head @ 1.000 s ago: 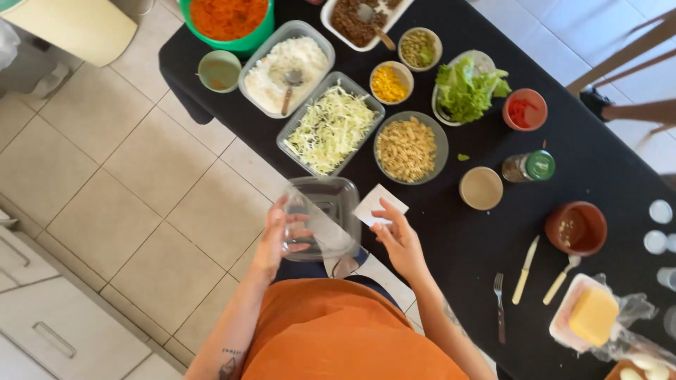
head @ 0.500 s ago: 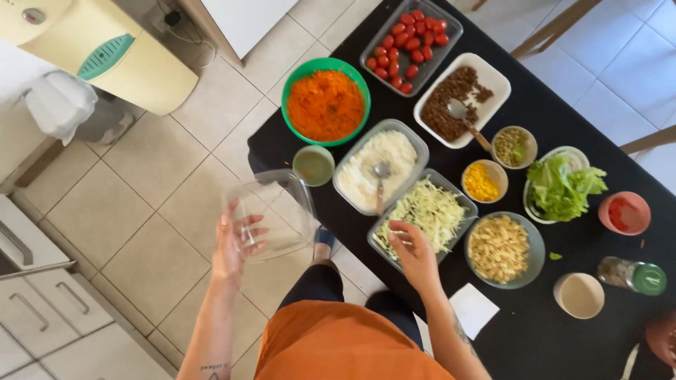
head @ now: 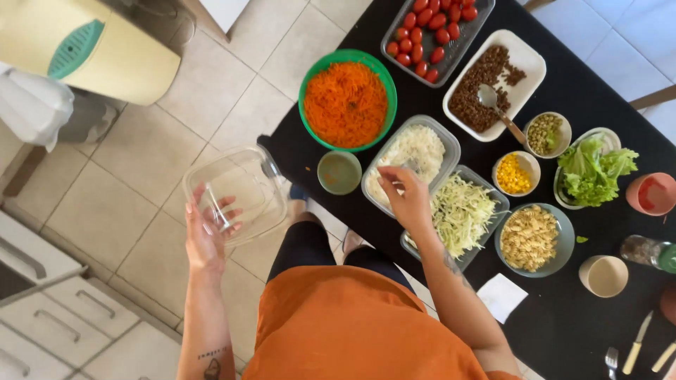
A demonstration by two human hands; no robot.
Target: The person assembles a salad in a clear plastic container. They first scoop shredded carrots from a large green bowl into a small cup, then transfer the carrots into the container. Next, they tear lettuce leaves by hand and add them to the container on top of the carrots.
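My left hand point(head: 206, 234) holds an empty clear plastic container point(head: 236, 191) over the tiled floor, left of the black table point(head: 563, 324). My right hand point(head: 403, 195) reaches over the clear tub of white rice point(head: 417, 151), its fingers at the spoon handle point(head: 410, 166) lying in the rice. Just right of that hand sits a tub of shredded cabbage point(head: 463, 214). A green bowl of grated carrot point(head: 346, 100) and a small green cup point(head: 339, 172) stand left of the rice.
Further along the table: cherry tomatoes point(head: 431, 35), a white dish of brown beans point(head: 493, 79) with a spoon, peas, corn point(head: 514, 174), lettuce point(head: 591, 169), pasta point(head: 531, 238), cups, a napkin point(head: 501, 295), cutlery. A yellow bin point(head: 91, 49) and white drawers point(head: 56, 331) stand left.
My view and body shifted left along the table. My left hand carried the clear container out over the floor; my right hand moved from the cabbage tub to the rice spoon.
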